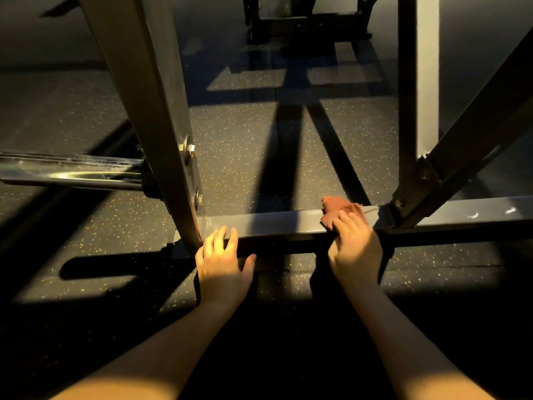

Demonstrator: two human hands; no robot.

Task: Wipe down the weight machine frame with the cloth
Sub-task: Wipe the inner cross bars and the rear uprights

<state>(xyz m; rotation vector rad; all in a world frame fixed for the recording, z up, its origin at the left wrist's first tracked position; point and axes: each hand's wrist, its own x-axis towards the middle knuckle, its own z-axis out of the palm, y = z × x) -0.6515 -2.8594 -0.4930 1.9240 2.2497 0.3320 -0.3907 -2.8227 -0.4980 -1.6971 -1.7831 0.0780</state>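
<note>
While the hands are low in the frame:
right hand (353,243): pressing the red cloth (336,210) flat on the frame bar (277,225).
left hand (222,255): fingers spread, resting on the bar.

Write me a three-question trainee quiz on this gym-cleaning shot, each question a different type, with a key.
1. True or false: the cloth lies on the floor, away from both hands.
2. Multiple choice: the left hand rests on
A. the chrome bar
B. the horizontal frame beam beside the slanted post
C. the cloth
3. Fill in: the right hand presses the cloth onto the beam just left of the bolted ____ brace.

Key: 1 false; 2 B; 3 diagonal.
</note>
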